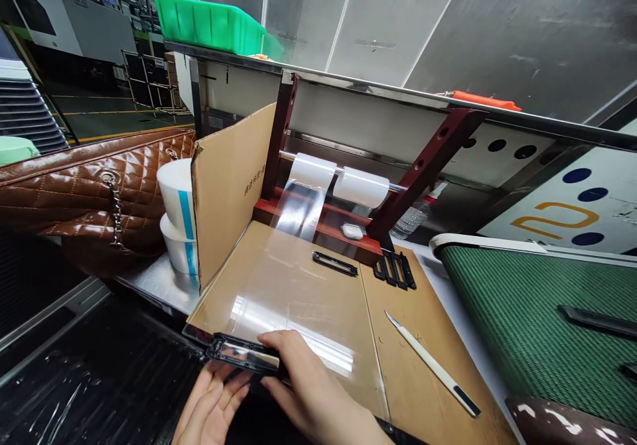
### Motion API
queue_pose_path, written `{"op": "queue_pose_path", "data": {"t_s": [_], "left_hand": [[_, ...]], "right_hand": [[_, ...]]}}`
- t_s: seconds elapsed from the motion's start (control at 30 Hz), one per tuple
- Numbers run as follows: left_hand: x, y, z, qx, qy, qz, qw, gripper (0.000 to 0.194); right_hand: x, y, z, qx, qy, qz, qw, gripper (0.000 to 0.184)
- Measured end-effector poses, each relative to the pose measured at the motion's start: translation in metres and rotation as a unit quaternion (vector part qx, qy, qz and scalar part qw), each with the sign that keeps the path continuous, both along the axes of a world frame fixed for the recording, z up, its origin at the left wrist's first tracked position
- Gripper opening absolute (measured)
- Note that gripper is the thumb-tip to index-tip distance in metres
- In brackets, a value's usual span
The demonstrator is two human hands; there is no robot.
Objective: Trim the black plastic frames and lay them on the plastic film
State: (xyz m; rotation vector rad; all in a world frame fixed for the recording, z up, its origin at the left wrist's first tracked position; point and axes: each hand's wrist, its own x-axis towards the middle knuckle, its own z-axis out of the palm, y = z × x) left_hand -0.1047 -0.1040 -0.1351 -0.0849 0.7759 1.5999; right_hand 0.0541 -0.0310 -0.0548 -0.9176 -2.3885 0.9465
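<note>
My right hand (311, 392) pinches the right end of a black plastic frame (243, 354) with a shiny window, thumb on top. My left hand (212, 402) sits under its left end, fingers against the underside. A transparent film sheet (303, 312) runs from a white film roll (308, 171) on a dark red stand (318, 216), across the cardboard board beneath my hands. Another black frame (334, 263) lies on the film. A group of black frames (395, 269) rests beyond it. A white-handled utility knife (432, 365) lies to the right of my right hand.
An upright cardboard panel (229, 193) stands left of the film, with white cups (176, 193) and a quilted brown handbag (89, 193) behind it. A green belt conveyor (522, 319) runs along the right. A green bin (206, 24) sits on a high steel shelf.
</note>
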Motion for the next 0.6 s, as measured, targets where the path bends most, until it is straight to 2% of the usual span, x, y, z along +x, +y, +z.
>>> {"op": "queue_pose_path", "data": {"t_s": [0.07, 0.2, 0.27, 0.43, 0.53, 0.6], "left_hand": [[0.007, -0.001, -0.003, -0.004, -0.017, -0.009, 1.000, 0.039], [0.016, -0.001, -0.005, -0.009, -0.037, -0.015, 0.999, 0.085], [0.015, -0.001, -0.005, -0.009, -0.037, -0.012, 0.999, 0.099], [0.004, 0.001, -0.003, -0.015, -0.023, -0.006, 1.000, 0.105], [0.001, 0.003, -0.001, -0.016, -0.014, -0.002, 1.000, 0.097], [0.001, 0.003, 0.000, -0.015, -0.007, -0.005, 1.000, 0.091]], "right_hand": [[0.001, 0.001, -0.001, -0.005, 0.004, 0.004, 1.000, 0.052], [0.002, 0.004, -0.002, -0.021, -0.001, 0.002, 1.000, 0.047], [0.004, 0.006, -0.002, -0.031, -0.004, 0.002, 1.000, 0.047], [0.005, 0.012, -0.007, -0.038, -0.001, 0.007, 0.999, 0.050], [0.003, 0.013, -0.013, -0.041, 0.004, 0.020, 0.999, 0.054], [0.000, 0.011, -0.020, -0.031, 0.006, 0.032, 0.999, 0.066]]}}
